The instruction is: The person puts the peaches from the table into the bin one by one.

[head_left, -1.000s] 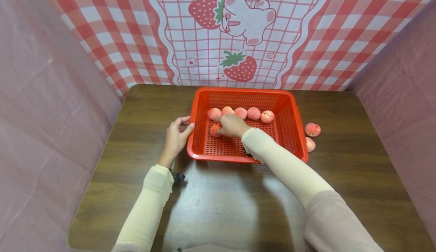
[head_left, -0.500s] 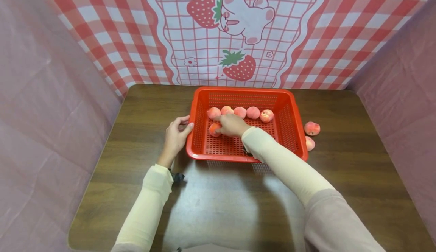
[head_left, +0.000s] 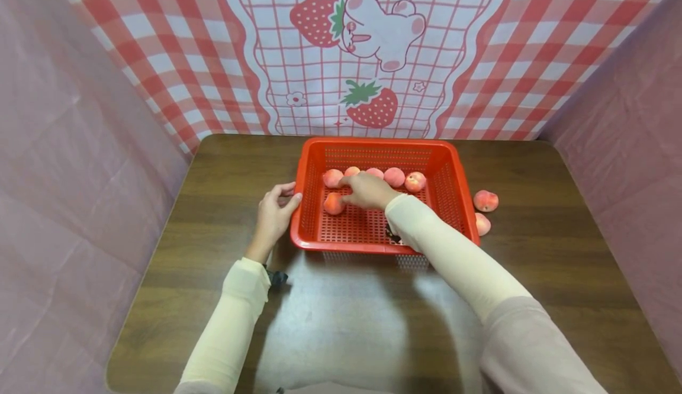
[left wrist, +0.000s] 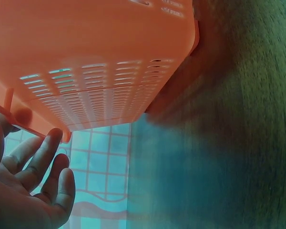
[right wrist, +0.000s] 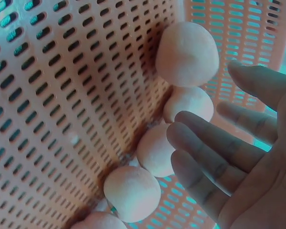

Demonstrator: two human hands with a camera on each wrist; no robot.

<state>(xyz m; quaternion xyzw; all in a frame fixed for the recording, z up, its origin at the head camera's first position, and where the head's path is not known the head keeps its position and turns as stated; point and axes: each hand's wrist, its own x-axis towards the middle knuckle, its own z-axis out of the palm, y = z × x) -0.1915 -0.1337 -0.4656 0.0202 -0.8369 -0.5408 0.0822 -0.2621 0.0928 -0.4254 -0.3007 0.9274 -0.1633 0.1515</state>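
Note:
A red plastic basket point(head_left: 380, 142) with slotted walls stands on the table. My left hand point(head_left: 274, 212) holds its left rim, thumb on top and fingers outside; the left wrist view shows the fingertips point(left wrist: 55, 136) right at the rim. Inside, several peaches point(head_left: 394, 177) line the back wall. A single peach point(head_left: 334, 203) sits in front of them near the left wall. My right hand point(head_left: 369, 191) is inside the basket just right of that peach. In the right wrist view its fingers are spread, with a gap between them and the nearest peach point(right wrist: 187, 55).
Two peaches point(head_left: 486, 200) lie on the wooden table point(head_left: 549, 252) against the basket's right side. A checked cloth point(head_left: 186, 57) with strawberries hangs behind the table. Pink cloth point(head_left: 64, 175) closes off both sides.
The fingers of my right hand have let go of the front peach and moved slightly right and up, away from it. My left hand stays at the rim.

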